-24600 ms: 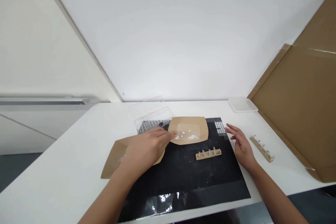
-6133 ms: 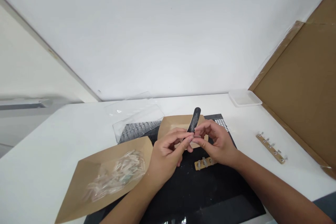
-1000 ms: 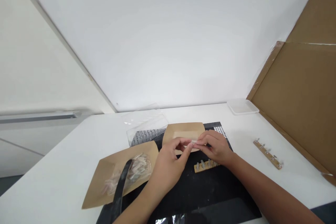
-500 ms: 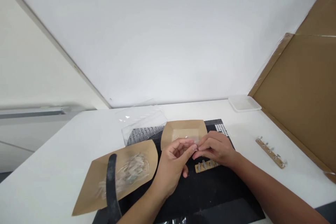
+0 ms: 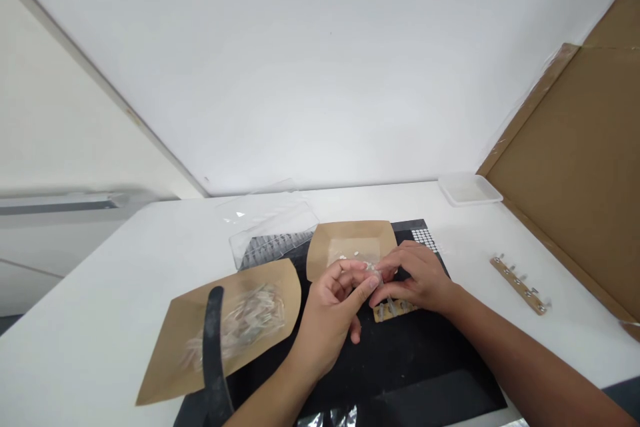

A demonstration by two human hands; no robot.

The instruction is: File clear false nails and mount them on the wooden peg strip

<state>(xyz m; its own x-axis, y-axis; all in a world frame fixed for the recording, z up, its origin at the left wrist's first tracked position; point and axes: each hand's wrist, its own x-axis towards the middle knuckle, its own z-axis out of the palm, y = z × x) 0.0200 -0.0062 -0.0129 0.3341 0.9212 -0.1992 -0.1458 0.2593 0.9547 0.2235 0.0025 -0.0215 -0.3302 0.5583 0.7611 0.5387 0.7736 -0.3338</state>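
My left hand (image 5: 330,310) pinches a small clear plastic piece (image 5: 379,274) between thumb and fingers over the black mat (image 5: 400,367). My right hand (image 5: 420,277) meets it there, with thumb and fingertips closed around the piece's right side. The fingers partly cover it, so its exact shape does not show. Just below my right hand lies a wooden strip (image 5: 379,315) with clear pegs standing up from it; its right part is hidden. Behind both hands is a brown paper tray (image 5: 318,247) with small white bits inside.
A larger paper tray (image 5: 163,347) at left holds many clear slivers, with a black strap (image 5: 213,340) across it. Clear plastic sheets (image 5: 270,227) lie behind. At right are another pegged wooden strip (image 5: 520,287), a white plastic tray (image 5: 470,190) and a cardboard wall (image 5: 575,180).
My right hand has shifted its fingers, the thumb now stretched lower beneath the piece. More of the clear piece shows between my fingertips. The view has tilted slightly.
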